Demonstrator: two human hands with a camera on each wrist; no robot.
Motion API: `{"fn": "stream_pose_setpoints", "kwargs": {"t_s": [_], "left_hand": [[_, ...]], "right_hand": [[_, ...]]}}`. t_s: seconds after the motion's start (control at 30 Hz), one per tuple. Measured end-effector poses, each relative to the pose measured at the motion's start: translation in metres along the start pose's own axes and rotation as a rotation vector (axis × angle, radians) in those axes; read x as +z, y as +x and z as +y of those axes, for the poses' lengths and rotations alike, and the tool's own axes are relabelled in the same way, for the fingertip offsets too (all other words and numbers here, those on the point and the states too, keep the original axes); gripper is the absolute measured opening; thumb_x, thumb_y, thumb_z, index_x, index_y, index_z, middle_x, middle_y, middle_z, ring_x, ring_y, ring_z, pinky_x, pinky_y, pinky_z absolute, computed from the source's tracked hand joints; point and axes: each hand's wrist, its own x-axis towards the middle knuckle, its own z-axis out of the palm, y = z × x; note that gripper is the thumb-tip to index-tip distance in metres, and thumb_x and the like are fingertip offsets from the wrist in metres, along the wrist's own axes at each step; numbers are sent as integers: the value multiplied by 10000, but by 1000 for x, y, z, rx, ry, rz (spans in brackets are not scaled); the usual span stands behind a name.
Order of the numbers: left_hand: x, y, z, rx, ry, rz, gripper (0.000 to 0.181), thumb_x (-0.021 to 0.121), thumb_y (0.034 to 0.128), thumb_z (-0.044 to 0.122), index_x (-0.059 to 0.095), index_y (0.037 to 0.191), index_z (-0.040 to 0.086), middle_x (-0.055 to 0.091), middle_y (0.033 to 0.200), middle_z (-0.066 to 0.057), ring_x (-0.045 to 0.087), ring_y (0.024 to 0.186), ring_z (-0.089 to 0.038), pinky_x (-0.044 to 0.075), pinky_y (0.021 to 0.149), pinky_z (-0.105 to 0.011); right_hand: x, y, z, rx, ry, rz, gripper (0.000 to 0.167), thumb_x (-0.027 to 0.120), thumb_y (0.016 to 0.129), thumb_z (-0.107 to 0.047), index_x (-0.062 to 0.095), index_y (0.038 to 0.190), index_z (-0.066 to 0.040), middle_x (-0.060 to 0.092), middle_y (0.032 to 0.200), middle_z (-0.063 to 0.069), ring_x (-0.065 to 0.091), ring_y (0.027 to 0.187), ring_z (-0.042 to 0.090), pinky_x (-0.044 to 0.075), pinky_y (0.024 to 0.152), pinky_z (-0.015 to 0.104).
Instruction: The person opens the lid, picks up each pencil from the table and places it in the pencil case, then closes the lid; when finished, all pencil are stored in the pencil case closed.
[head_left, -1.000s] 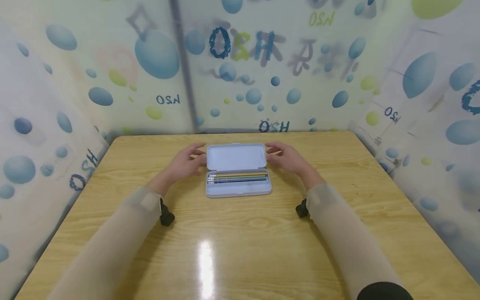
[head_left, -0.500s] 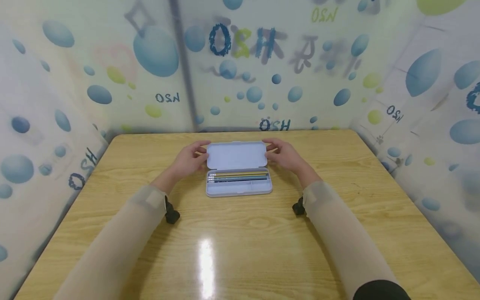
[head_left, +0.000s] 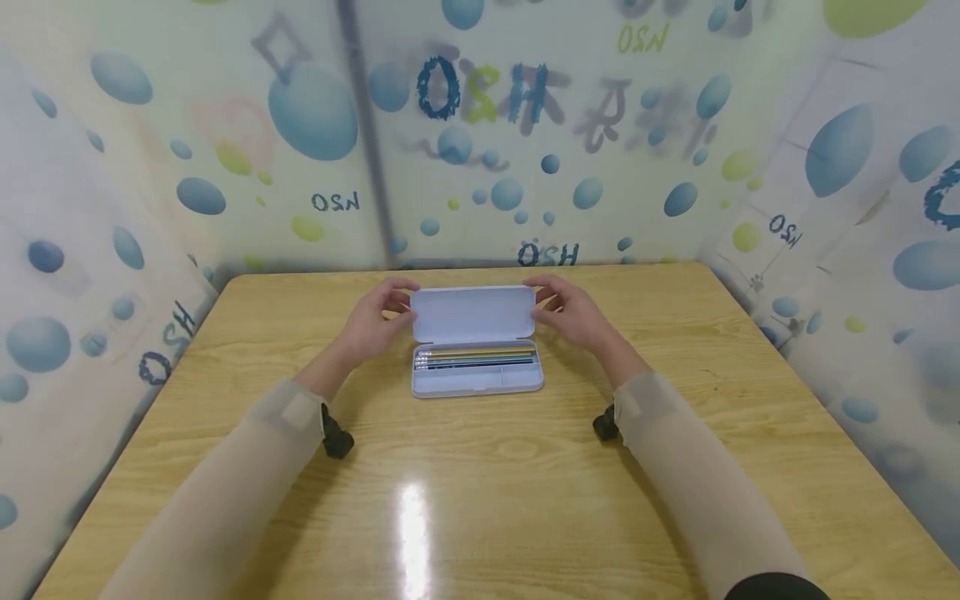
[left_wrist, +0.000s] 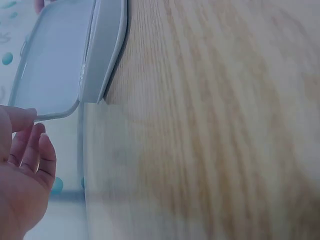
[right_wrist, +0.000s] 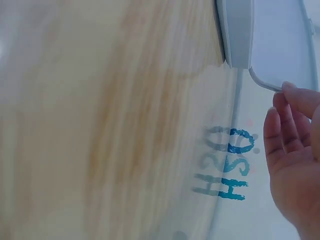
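Observation:
A pale pencil case (head_left: 457,385) lies open on the wooden table, its hinged lid (head_left: 472,315) standing tilted up at the back. Several pencils (head_left: 476,358) lie side by side in the tray. At the lid's left edge, my left hand (head_left: 371,323) pinches the rim; the left wrist view shows the thumb (left_wrist: 22,118) on the lid's corner. On the opposite edge my right hand (head_left: 576,318) grips the lid likewise, and its thumb (right_wrist: 295,95) presses the rim in the right wrist view. The index fingertips behind the lid are partly hidden.
The wooden table (head_left: 495,492) extends around the case, with a glare spot near the front. A patterned wall covering (head_left: 480,167) with blue bubbles stands behind and at both sides. Dark wrist cameras (head_left: 337,435) hang below the sleeves.
Both hands have closed in from beside the case onto the lid's side edges. The lid now stands slightly more upright. The pencils stay in place.

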Motion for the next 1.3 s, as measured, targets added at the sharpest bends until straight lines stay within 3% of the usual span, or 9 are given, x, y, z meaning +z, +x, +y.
{"fn": "stream_pose_setpoints", "kwargs": {"t_s": [0.2,0.4,0.63,0.8,1.07,1.17,1.3], "left_hand": [[-3,-10,7,35,-12,7,335,685,1085,92,607,1410,63,700,1315,-229,687,1206,-380,555,1018,-503],[-5,-23,12,-13,-56,-12,313,740,1075,239,661,1338,89,735,1280,-148,669,1215,-296,546,978,-408],[-7,-35,17,-18,-78,-38,275,711,1095,338,719,1228,97,726,1214,-106,655,1090,-248,593,866,-339],[-9,-44,16,-27,-59,-106,299,700,1097,396,758,1199,121,735,1226,-67,652,1092,-234,604,891,-428],[-11,-53,11,-75,16,-210,311,786,1036,401,771,1287,218,745,1297,-37,668,1208,-250,550,962,-380],[-11,-54,9,-88,13,-257,411,807,1023,369,730,1388,197,710,1325,-108,683,1206,-299,573,940,-384],[-11,-58,7,-129,22,-356,549,791,1035,378,627,1531,208,680,1317,-163,706,1156,-301,612,891,-375]], "right_hand": [[-2,-11,-3,-49,23,11,408,711,1075,-94,618,1466,-164,687,1351,171,674,1145,333,569,970,443],[-7,-26,-6,-72,68,-26,333,711,1093,-197,655,1416,-139,702,1366,164,712,1116,340,611,947,429],[-11,-40,-9,-75,138,-83,321,657,1128,-334,702,1336,-94,724,1258,166,688,1150,432,576,1049,626],[-14,-48,-9,-52,96,-146,291,652,1130,-344,756,1273,-113,731,1185,136,657,1126,437,571,1023,611],[-17,-55,-3,-16,-14,-268,297,693,1103,-366,768,1348,-216,688,1365,77,650,1013,306,576,891,449],[-18,-56,-1,10,-52,-315,387,710,1087,-409,717,1440,-251,665,1439,87,657,1066,281,575,893,422],[-16,-58,5,46,-122,-370,554,721,1061,-499,609,1570,-310,636,1532,113,667,1239,298,587,1022,469]]}}
